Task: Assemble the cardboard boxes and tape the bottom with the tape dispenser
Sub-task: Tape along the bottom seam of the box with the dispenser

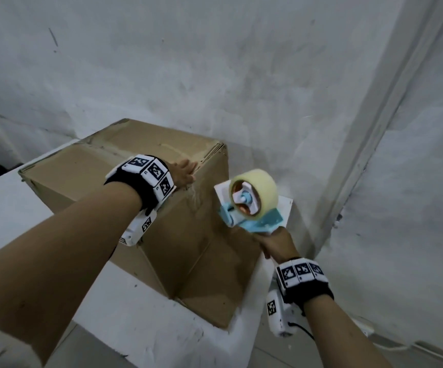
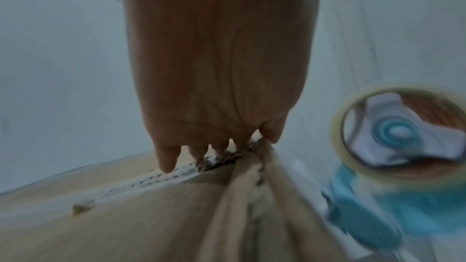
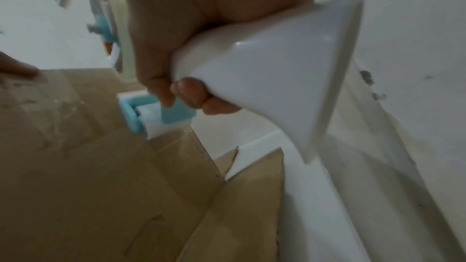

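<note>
One cardboard box (image 1: 140, 208) w/ left hand (image 1: 184, 172) fingers flat on top; right hand (image 1: 276, 244) fingers grip tape dispenser (image 1: 252, 205).

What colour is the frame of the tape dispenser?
Light blue with white parts, holding a pale yellowish roll; the handheld plastic tape dispenser shows best in the head view.

The box (image 1: 146, 181) is plain brown cardboard, with a pale, whitish strip of torn paper along the seam on its top and a glossy clear film down the side toward the bench's right edge. The dispenser (image 1: 252, 208) has a light blue frame, a white handle and a white hub with a blue centre; its roll (image 1: 261, 188) is pale cream-yellow around a brown core. The bench (image 1: 7, 205) is white with small dark specks. The wall (image 1: 215, 62) is whitish grey, scuffed with darker smudges. Both wristbands (image 1: 148, 179) are black, carrying white tiles printed with black square-code patterns.
</note>
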The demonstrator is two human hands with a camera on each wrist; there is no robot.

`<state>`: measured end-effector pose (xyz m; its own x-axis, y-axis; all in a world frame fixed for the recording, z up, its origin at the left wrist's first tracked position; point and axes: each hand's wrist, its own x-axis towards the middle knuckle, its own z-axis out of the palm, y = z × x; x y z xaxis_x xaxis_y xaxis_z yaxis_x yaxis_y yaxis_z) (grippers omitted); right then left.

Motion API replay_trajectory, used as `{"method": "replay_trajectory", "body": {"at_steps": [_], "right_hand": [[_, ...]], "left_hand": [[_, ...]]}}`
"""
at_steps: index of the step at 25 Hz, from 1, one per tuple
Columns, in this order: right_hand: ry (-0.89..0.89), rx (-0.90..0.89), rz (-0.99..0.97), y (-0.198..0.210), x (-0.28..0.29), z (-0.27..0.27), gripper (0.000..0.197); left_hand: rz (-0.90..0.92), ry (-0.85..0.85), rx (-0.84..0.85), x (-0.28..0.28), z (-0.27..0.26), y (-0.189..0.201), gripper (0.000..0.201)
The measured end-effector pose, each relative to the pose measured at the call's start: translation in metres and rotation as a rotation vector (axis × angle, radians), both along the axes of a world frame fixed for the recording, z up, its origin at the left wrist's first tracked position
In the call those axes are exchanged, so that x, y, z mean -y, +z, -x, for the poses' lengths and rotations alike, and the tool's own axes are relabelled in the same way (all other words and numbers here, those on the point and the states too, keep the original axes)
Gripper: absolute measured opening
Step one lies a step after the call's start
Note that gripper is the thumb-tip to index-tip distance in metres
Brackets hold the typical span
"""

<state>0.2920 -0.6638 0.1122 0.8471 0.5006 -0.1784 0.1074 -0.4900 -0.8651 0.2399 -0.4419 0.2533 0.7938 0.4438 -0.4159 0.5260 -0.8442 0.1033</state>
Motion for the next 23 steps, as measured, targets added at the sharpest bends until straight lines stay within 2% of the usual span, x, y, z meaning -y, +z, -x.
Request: {"method": "replay_trajectory", "body": {"at_steps": [1,3,7,11,14,17,19,23], "right_hand": [[-0.083,0.009,-0.075,0.004,-0.005,-0.004,0.024],[-0.225,0.018,-0.212,0.015,-0.018,-0.009,0.021],[-0.301,0.003,-0.378,0.039,-0.044,-0.012,0.026],[-0.292,0.054,-0.537,0.061,-0.079,-0.013,0.014],[-0.265,0.058,-0.607,0.076,-0.115,-0.015,0.042],[-0.195,0.027,-0.618,0.076,-0.142,-0.018,0.051],[-0.153,-0.020,-0.644,0.069,-0.148,-0.021,0.058],[-0.113,-0.016,-0.611,0.068,-0.141,-0.035,0.043]], "left_hand": [[-0.070,-0.060,-0.008,0.003,0.000,-0.001,0.053],[-0.122,-0.069,-0.027,0.004,-0.001,-0.011,0.054],[-0.113,-0.075,-0.052,0.005,0.007,-0.009,0.066],[-0.012,-0.199,-0.177,0.005,0.026,0.019,0.075],[-0.120,-0.255,-0.188,0.014,0.030,0.017,0.065],[-0.263,-0.354,-0.192,0.008,0.023,0.014,0.066],[-0.274,-0.422,-0.210,-0.004,0.022,0.017,0.066],[-0.262,-0.540,-0.152,-0.019,0.026,0.016,0.068]]}}
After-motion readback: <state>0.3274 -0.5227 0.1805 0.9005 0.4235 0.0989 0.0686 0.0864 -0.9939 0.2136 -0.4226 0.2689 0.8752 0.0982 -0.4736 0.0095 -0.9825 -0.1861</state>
